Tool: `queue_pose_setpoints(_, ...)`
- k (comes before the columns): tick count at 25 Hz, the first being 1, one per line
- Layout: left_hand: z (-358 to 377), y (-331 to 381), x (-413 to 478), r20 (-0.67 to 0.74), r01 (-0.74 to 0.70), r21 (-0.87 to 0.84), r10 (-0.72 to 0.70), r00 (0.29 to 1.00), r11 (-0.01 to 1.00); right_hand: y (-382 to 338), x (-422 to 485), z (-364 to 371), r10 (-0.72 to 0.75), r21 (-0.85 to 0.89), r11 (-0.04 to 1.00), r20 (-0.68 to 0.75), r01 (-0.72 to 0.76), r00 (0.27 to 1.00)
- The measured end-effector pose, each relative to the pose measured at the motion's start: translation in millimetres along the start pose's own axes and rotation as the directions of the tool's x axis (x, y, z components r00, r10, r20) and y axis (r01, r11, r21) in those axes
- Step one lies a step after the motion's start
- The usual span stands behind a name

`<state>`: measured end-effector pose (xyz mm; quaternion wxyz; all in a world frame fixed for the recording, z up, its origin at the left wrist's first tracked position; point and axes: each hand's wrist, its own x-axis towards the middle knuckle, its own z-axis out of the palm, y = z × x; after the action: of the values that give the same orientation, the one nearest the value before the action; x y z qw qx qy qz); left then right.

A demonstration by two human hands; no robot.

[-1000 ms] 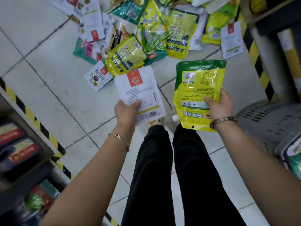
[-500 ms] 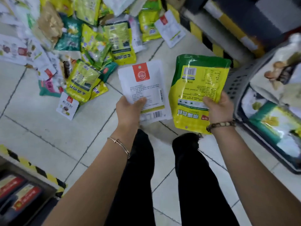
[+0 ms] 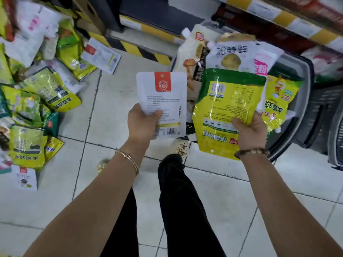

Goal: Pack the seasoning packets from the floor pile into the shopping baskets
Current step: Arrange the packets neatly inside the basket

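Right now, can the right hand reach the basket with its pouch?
Probably yes. The right hand, gripping the yellow-green pouch, is beside the basket, nothing between them. The basket is heaped with packets, so the pouch would land on top.

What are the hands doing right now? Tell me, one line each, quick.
Left hand: closed, gripping the white packet by its lower edge.
Right hand: closed, gripping the yellow-green pouch at its lower corner.

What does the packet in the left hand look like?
Find the dark basket on the right, then look just left. The left hand holds a flat packet. It's white with a red label, unlike the yellow-green packet beside it.
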<state>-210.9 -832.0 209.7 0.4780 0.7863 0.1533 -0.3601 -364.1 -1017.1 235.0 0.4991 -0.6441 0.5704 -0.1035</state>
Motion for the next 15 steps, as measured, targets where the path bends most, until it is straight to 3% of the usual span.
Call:
queue_pose_setpoints(10,88,2,34,0.048,-0.075,0.313,0.063,0.997,0.947,45,48,-30,0.028,0.088,0.996,-0.05,-0.023,0.998)
queue_pose_setpoints(15,87,-6,34,0.013,-0.073,0.562,0.08,0.997,0.824,56,45,-1,0.112,-0.061,0.99,-0.194,-0.126,0.975)
